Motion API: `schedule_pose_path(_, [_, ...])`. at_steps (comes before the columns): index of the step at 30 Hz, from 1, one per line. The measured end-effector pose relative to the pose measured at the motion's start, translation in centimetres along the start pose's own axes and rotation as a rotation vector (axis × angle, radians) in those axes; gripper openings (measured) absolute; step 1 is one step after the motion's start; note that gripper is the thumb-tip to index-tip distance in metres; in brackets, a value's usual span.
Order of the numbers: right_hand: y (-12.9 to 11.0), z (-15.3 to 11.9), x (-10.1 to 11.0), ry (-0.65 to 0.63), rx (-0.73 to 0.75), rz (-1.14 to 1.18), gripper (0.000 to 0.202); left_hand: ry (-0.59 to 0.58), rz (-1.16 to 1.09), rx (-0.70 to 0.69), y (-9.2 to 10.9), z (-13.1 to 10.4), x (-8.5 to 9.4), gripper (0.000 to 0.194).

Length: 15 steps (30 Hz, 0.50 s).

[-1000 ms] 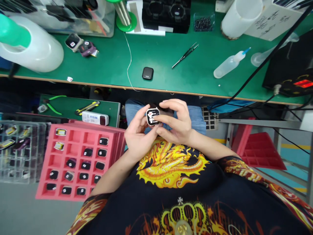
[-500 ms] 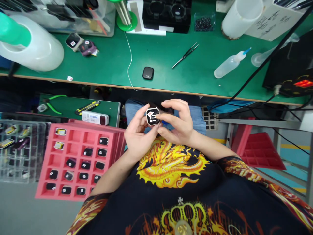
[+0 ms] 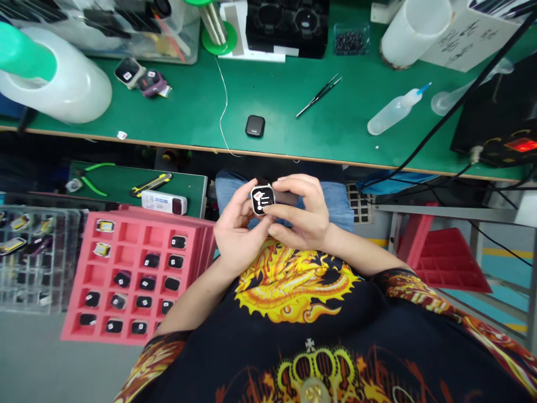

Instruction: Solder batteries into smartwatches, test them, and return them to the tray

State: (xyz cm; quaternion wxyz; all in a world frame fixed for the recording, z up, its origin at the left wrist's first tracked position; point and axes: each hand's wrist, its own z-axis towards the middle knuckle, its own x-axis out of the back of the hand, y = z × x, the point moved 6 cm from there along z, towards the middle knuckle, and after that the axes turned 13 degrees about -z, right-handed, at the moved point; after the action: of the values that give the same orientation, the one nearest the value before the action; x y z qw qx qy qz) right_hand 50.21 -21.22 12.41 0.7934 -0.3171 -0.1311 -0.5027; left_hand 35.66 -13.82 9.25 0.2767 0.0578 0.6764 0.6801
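Note:
A small watch (image 3: 262,199) with a pale case has its screen lit, showing white icons and lines of text on black, with a small label on it. My left hand (image 3: 240,226) grips the watch between thumb and fingers at its left and lower edges. My right hand (image 3: 304,211) is on its right side, the index fingertip at the lower part of the screen and the other fingers apart and bent; nothing is held in it. On the green bench (image 3: 285,131) beyond lie a black square case (image 3: 255,126) and tweezers (image 3: 319,96).
A pink tray (image 3: 128,274) of watch parts stands at the left beside a clear compartment box (image 3: 31,268). On the bench are two watches (image 3: 142,77), a solder spool (image 3: 215,25), a dropper bottle (image 3: 394,112) and a white bottle (image 3: 79,78). Black cables hang at the right.
My right index fingertip has moved down the screen, and the lines shown there have changed. The right hand's upper fingers have come closer to the watch. My left hand keeps its hold.

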Motion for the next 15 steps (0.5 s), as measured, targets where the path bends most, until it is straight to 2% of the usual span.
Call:
schedule_pose_path(5, [0.40, -0.39, -0.24, -0.050, -0.036, -0.002, 0.031, 0.016, 0.008, 0.001, 0.04, 0.01, -0.03, 0.074])
schedule_pose_path(15, [0.16, 0.31, 0.45, 0.021, -0.039, 0.008, 0.028, -0.004, -0.006, -0.004, 0.10, 0.07, -0.25, 0.075])
